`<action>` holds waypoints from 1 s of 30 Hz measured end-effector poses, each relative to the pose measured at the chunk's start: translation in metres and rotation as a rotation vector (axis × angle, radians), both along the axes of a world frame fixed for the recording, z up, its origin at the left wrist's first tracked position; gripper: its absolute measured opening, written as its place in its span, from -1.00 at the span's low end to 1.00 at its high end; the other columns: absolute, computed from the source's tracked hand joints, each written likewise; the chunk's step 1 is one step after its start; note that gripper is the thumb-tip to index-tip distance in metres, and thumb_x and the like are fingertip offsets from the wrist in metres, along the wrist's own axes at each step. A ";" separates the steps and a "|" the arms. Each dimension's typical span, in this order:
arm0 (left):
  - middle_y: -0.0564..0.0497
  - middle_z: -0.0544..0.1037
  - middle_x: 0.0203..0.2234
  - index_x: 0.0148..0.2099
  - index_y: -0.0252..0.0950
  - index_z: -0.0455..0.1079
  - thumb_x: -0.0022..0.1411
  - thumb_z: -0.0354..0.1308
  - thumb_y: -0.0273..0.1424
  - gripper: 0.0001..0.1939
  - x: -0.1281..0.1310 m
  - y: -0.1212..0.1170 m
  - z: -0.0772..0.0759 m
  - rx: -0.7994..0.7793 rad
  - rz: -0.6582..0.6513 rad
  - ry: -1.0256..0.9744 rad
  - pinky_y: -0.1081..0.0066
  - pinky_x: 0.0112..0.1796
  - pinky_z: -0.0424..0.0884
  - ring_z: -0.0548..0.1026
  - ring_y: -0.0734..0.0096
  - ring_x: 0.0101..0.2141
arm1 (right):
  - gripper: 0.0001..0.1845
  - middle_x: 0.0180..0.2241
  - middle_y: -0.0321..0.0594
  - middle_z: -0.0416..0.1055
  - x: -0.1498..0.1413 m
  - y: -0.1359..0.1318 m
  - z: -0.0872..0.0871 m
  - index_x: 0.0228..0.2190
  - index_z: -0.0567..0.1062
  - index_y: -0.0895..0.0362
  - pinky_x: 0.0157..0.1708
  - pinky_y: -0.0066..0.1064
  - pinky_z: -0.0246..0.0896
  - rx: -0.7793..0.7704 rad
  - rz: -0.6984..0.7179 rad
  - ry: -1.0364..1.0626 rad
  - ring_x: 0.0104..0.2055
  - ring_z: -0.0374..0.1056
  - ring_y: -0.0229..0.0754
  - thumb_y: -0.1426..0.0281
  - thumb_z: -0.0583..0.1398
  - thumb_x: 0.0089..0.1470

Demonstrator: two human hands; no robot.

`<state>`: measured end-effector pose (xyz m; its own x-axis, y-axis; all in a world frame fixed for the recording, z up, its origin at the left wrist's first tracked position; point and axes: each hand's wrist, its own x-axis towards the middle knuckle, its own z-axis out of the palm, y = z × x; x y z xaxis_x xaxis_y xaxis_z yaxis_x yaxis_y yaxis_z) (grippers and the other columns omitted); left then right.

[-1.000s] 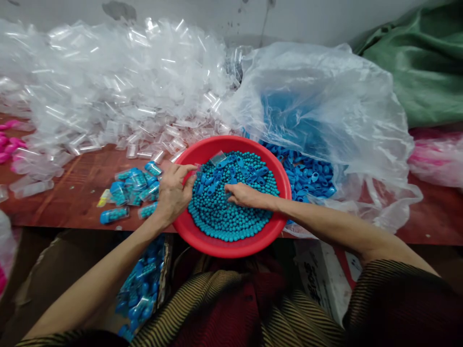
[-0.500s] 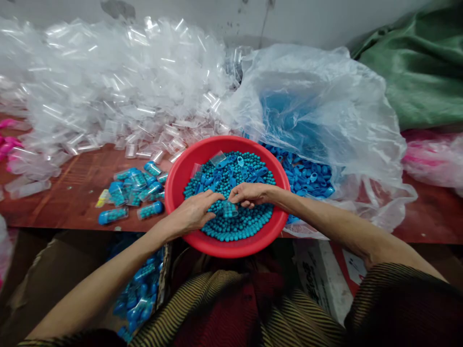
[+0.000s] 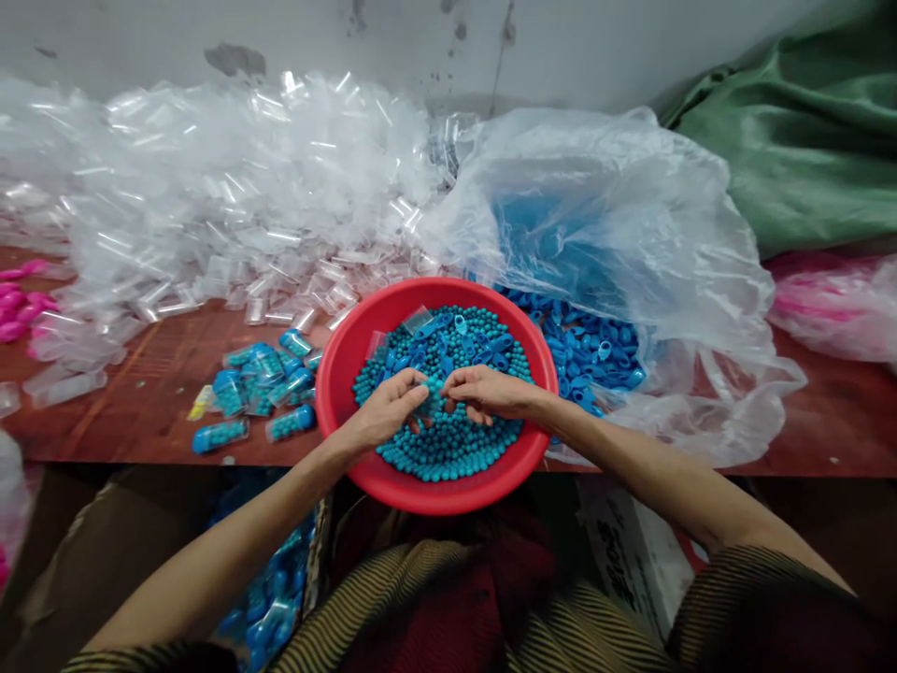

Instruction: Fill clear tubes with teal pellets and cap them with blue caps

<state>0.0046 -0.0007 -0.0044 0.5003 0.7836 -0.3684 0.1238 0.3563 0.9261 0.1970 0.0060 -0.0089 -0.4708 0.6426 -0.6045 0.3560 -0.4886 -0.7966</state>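
Note:
A red basin (image 3: 336,374) holds a bed of turquoise beads (image 3: 448,453) with several blue plastic caps (image 3: 483,346) lying on top. Over the beads, my left hand (image 3: 392,408) pinches a small clear tube (image 3: 434,385) with turquoise beads inside. My right hand (image 3: 489,391) is at the tube's other end, its thumb and forefinger pressed together; whatever they hold is too small to make out. Another clear tube (image 3: 419,321) rests on the beads at the basin's back edge.
Filled tubes with blue caps (image 3: 263,379) lie left of the basin on the red-brown table (image 3: 161,374). Behind rises a heap of clear tubes (image 3: 231,196). A plastic bag (image 3: 687,224) spills blue caps at right. Below the table's edge, a carton holds blue-capped tubes (image 3: 273,598).
My left hand has closed on the clear tube, which has come up off the beads between both hands. My right hand stays close to it. The view has tilted up slightly.

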 end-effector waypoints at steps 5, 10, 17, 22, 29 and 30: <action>0.07 0.43 -0.51 -0.32 -0.29 0.17 0.04 0.23 -0.19 -0.65 -0.003 -0.005 0.005 -0.339 -0.021 -0.138 0.56 -0.62 0.29 0.46 0.51 -0.59 | -0.85 -0.67 -0.36 0.25 0.015 0.001 0.009 -0.53 0.38 0.17 -0.62 -0.53 0.01 0.492 0.347 -0.436 -0.66 0.16 -0.38 0.45 0.09 0.03; 0.13 0.42 -0.56 -0.28 -0.29 0.18 -0.02 0.29 -0.19 -0.58 -0.003 -0.006 0.002 -0.323 0.020 -0.161 0.57 -0.63 0.31 0.45 0.52 -0.61 | -0.79 -0.49 -0.33 0.33 0.008 0.006 0.029 -0.31 0.42 0.18 -0.54 -0.51 0.06 0.577 0.173 -0.189 -0.58 0.17 -0.38 0.35 0.04 0.12; 0.10 0.43 -0.54 -0.24 -0.31 0.23 0.01 0.24 -0.12 -0.58 -0.004 -0.009 0.004 -0.257 -0.062 -0.134 0.58 -0.67 0.24 0.43 0.54 -0.63 | -0.93 -0.58 -0.43 0.22 0.001 -0.003 0.028 -0.40 0.33 0.14 -0.59 -0.54 0.07 0.379 0.267 0.025 -0.59 0.12 -0.39 0.39 0.12 0.05; 0.09 0.44 -0.56 -0.24 -0.30 0.22 0.05 0.20 -0.12 -0.61 -0.002 -0.008 0.004 -0.252 -0.076 -0.035 0.60 -0.68 0.18 0.40 0.56 -0.65 | -0.87 -0.58 -0.38 0.28 0.010 0.010 0.023 -0.44 0.33 0.15 -0.59 -0.50 0.09 0.440 0.237 -0.221 -0.62 0.21 -0.35 0.36 0.07 0.10; 0.09 0.45 -0.54 -0.18 -0.29 0.21 0.03 0.21 -0.20 -0.62 -0.002 -0.007 0.002 -0.264 0.039 -0.030 0.57 -0.65 0.24 0.43 0.52 -0.62 | -0.70 -0.11 -0.03 0.36 -0.008 0.039 0.006 -0.19 0.45 0.14 -0.30 -0.30 0.16 1.276 0.534 -0.917 -0.18 0.29 -0.07 0.49 -0.05 0.19; 0.09 0.45 -0.54 -0.18 -0.29 0.21 0.03 0.21 -0.21 -0.62 -0.002 -0.007 0.002 -0.264 0.048 -0.033 0.58 -0.66 0.24 0.44 0.51 -0.62 | -0.69 -0.10 -0.01 0.35 -0.010 0.041 0.002 -0.23 0.47 0.15 -0.24 -0.24 0.15 1.325 0.616 -0.935 -0.14 0.27 -0.04 0.48 -0.05 0.19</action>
<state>0.0023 -0.0080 -0.0027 0.4804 0.6856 -0.5469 0.0722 0.5906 0.8038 0.1867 0.0473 -0.0074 -0.6445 0.7631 -0.0479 0.7611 0.6462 0.0555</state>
